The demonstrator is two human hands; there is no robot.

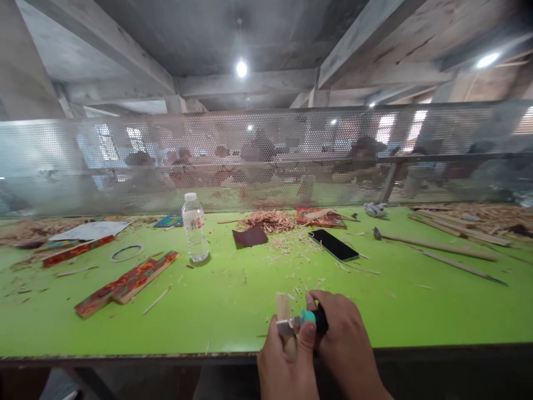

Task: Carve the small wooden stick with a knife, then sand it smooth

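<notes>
At the table's front edge, my left hand (287,361) is closed around a short pale strip of wood (283,304), whose upper end sticks up past the fingers. My right hand (345,333) grips a small hand tool (320,319) with a black handle, a teal collar and a metal head. That metal head lies across the wood strip; its exact kind cannot be made out. My left thumb rests by the teal collar. Beyond my hands, pale shavings (293,244) are scattered near a black phone (333,245) and a piece of dark red sandpaper-like sheet (250,236).
A water bottle (195,230) stands left of centre on the green table (225,311). Painted wooden pieces (129,282) and a ring (126,253) lie left. Long-handled tools (437,245) lie right. A perforated metal screen (233,166) runs behind, with people beyond it.
</notes>
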